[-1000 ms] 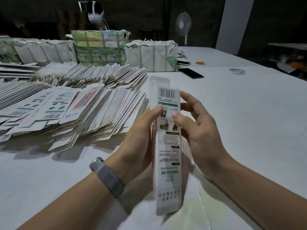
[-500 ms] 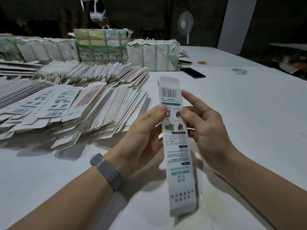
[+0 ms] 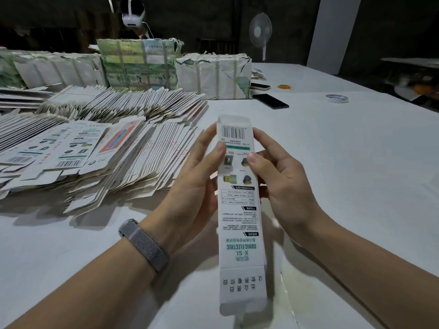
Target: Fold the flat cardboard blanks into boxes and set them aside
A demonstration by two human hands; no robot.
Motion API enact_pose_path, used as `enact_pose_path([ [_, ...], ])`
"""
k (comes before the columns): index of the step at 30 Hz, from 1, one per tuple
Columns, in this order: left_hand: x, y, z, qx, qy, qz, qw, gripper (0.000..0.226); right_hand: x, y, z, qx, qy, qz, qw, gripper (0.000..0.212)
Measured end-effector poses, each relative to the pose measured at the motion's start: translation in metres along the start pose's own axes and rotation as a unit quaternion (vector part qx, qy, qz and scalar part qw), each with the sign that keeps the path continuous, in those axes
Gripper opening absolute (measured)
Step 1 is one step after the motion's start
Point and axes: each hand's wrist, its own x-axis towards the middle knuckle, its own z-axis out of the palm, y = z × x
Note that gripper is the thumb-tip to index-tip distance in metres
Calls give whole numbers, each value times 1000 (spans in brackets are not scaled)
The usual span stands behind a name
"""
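A dim room, and a long white counter (image 3: 332,162) running back toward a fan (image 3: 260,27) by the far wall. Over it, the left hand (image 3: 190,186) and right hand (image 3: 282,186) grip one long narrow blank (image 3: 238,210) between them, lifted off the surface and tilted lengthwise away from the person. Each thumb presses the printed face while the fingers curl round behind the long edges, a pinch from both sides that I'd judge is meant to squeeze the flat sleeve open into a tube. Its end flaps, far and near, are not yet tucked, so the box looks only begun. A mesh band (image 3: 145,243) sits on the left wrist.

Just left of the hands, within easy reach, lies a fanned heap of blanks (image 3: 107,162), seemingly the supply. Behind it stand strapped bundles (image 3: 213,77), likely more stock. Farther off to the right rest a phone (image 3: 270,100) and a tape roll (image 3: 336,98), well clear of the work.
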Motion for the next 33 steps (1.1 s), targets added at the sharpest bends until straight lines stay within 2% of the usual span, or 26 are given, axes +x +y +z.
enact_pose_path([
  [4,0,0,5,2,-1,-1,1000,48,-1,2,1,0,-5,-7,1000,43],
  [9,1,-1,3,11,34,22,999,43,-2,0,2,8,-13,0,1000,51],
  [16,-2,-2,2,16,41,36,998,41,-3,-6,2,21,-13,1,1000,44],
  [22,-2,-4,1,52,26,44,997,24,-3,-10,-1,15,-12,4,1000,45],
  [28,-3,-1,-1,74,18,30,997,22,-6,-8,1,-15,-9,11,1000,29],
  [33,-2,-1,-1,78,14,27,997,16,-4,-5,1,-20,-4,28,999,26],
])
